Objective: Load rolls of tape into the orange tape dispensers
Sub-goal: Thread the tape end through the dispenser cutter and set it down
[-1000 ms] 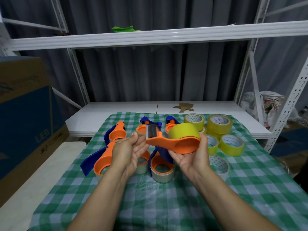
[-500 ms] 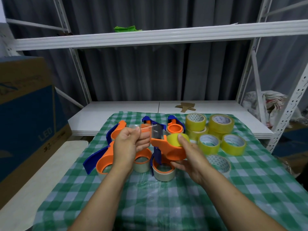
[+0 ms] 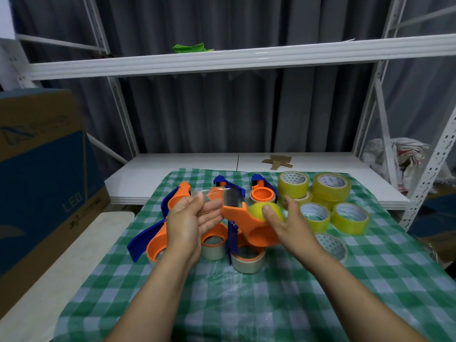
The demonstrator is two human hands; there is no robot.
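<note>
1. Nearest, beneath both forearms, lies the checked cloth (image 3: pixel 246 304).
2. The left hand (image 3: pixel 188 220) pinches the tape end (image 3: pixel 214 193) between thumb and forefinger. Its other fingers are loosely spread. The clear strip runs rightward to the dispenser's mouth.
3. The right hand (image 3: pixel 293 223) cradles the orange dispenser (image 3: pixel 243 217) from its right side. The thumb presses on the yellow roll (image 3: pixel 256 209) seated in it, and the fingers reach round the far side. The dispenser sits above the cloth, between the two hands.
4. The dispenser looks like light, rigid plastic, so it is best held by the body with a thumb braking the roll. The film is probably thin and sticky and likely to fold onto itself. It should be kept taut and pinched only at its tip. The grey plate (image 3: pixel 232 197) at the mouth may carry a cutter, so fingers should stay off it.
5. Below and left of the hands, other dispensers (image 3: pixel 155 245) overlap on the cloth. I count at least five, though the exact number is unclear. Some hold clear rolls.
6. Right of the right hand and beyond it are the loose rolls (image 3: pixel 350 218). I count seven, two of them partly hidden under others.
</note>
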